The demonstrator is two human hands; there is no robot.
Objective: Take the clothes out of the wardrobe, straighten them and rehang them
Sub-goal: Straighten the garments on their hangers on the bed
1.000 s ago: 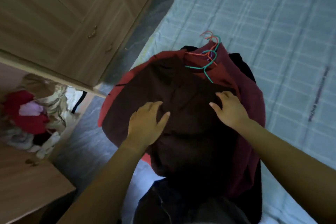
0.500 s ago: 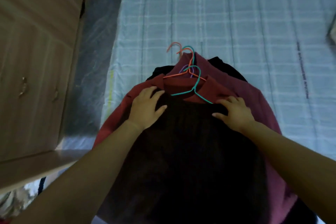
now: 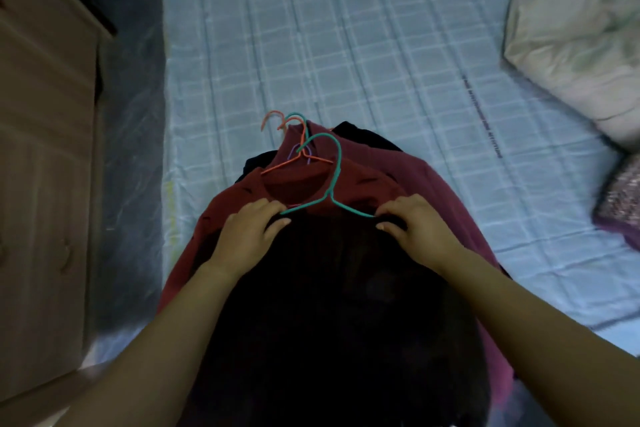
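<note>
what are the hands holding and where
Left hand and right hand pinch the dark garment at its top edge, at either end of the teal hanger.

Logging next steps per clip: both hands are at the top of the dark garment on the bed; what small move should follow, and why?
Probably pull the dark garment up over the green hanger. The left hand and right hand grip the garment's top edge at the hanger's two ends, and the hanger's arms lie bare just above the fabric.

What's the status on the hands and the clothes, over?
Left hand and right hand both pinching the dark garment at its shoulders. Teal hanger at its neck, atop red clothes on the bed. Nothing blocking.
</note>
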